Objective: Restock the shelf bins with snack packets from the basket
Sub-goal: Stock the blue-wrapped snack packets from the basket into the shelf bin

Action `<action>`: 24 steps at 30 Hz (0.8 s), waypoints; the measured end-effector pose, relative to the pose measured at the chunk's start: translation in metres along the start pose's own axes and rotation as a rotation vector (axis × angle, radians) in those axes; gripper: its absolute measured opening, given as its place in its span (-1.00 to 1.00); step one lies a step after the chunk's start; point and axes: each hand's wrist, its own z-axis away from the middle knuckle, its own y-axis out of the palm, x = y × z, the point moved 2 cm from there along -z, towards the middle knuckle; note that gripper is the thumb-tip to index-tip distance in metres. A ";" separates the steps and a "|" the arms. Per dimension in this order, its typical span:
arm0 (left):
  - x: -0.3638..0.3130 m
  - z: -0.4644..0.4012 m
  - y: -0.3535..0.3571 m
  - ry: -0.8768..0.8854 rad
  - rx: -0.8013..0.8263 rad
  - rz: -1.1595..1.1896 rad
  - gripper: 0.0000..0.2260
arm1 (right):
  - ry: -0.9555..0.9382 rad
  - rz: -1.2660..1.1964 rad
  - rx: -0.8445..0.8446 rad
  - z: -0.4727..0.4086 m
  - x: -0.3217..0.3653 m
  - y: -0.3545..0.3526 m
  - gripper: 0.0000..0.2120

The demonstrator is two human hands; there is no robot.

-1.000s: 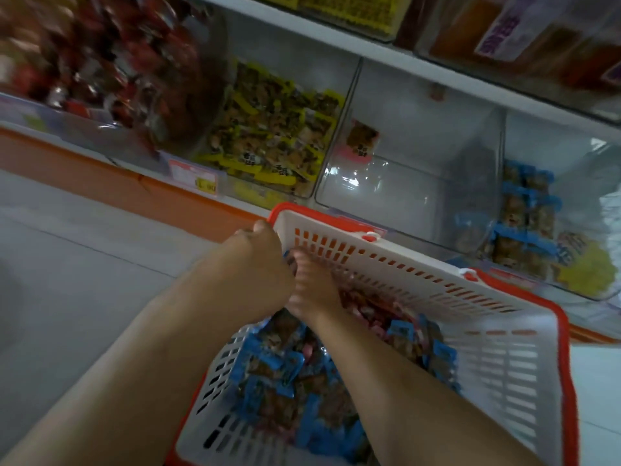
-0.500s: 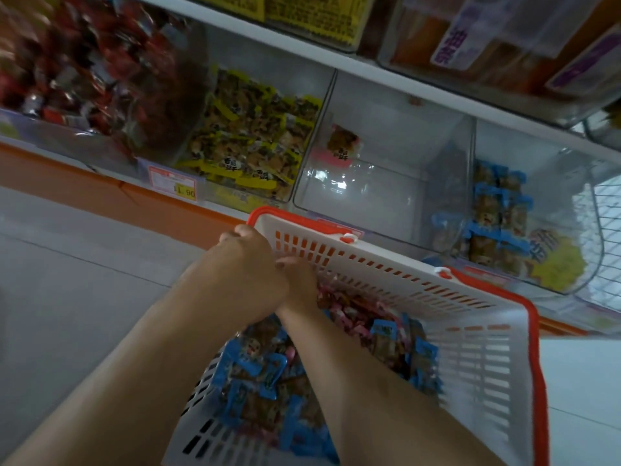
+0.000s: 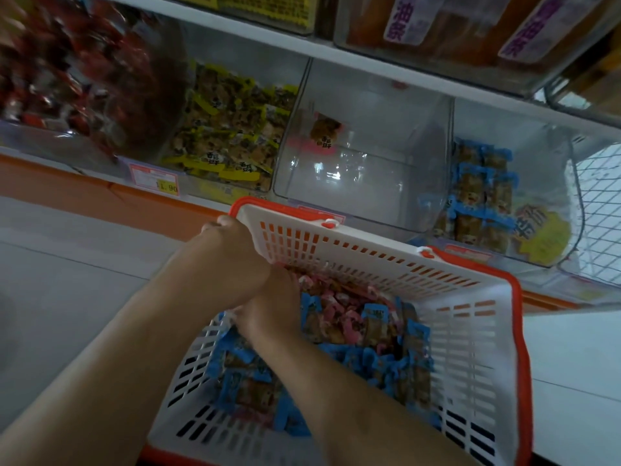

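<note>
Your left hand (image 3: pixel 232 260) sits at the far left corner of the basket (image 3: pixel 470 331), its fingers curled over the red rim there and gripping it. Your right hand (image 3: pixel 268 314) reaches down inside the basket beneath the left wrist, buried among the snack packets (image 3: pixel 369 334); its fingers are hidden by the left hand and the packets, so you cannot tell whether they are spread or pinching anything. The basket is white with slotted walls and a red rim, tipped toward the shelf, and it holds blue-edged packets nearer you and pink-edged ones toward the far wall. Right behind the basket stands a clear bin (image 3: pixel 363 163) holding one pink-edged packet (image 3: pixel 324 132) against its back wall. To its left, a bin of yellow packets (image 3: pixel 228 129) is well filled, with dark characters on the wrappers too small to read. To the right, a bin of blue packets (image 3: pixel 480 193) is partly filled and carries a yellow sticker (image 3: pixel 544 237) with blurred characters. A price tag (image 3: pixel 154 179) on the shelf edge reads 11.90. Purple-lettered labels (image 3: pixel 403 18) show on the bins above.
</note>
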 end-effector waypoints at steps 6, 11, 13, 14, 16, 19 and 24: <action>0.003 -0.001 -0.012 0.010 -0.052 0.120 -0.69 | 0.135 -0.424 0.060 0.009 -0.036 -0.078 -0.88; -0.017 0.016 -0.021 0.171 -0.195 0.408 -0.84 | 0.181 -0.654 -0.004 0.047 -0.053 -0.165 -0.85; -0.030 0.020 -0.011 0.174 0.096 0.648 -0.78 | 0.076 -0.679 -0.019 0.059 -0.054 -0.184 -0.76; -0.036 0.023 -0.005 0.159 0.249 0.763 -0.76 | 0.014 -0.689 -0.006 0.064 -0.052 -0.191 -0.72; -0.045 0.025 0.004 0.251 0.318 0.888 -0.84 | -0.108 -0.641 -0.002 0.068 -0.051 -0.202 -0.62; -0.049 0.022 0.007 0.330 0.146 1.013 -0.69 | -0.164 -0.666 -0.045 0.064 -0.061 -0.216 -0.50; -0.064 0.028 0.005 0.384 0.075 1.087 -0.83 | -0.109 -0.812 -0.082 0.055 -0.077 -0.224 -0.63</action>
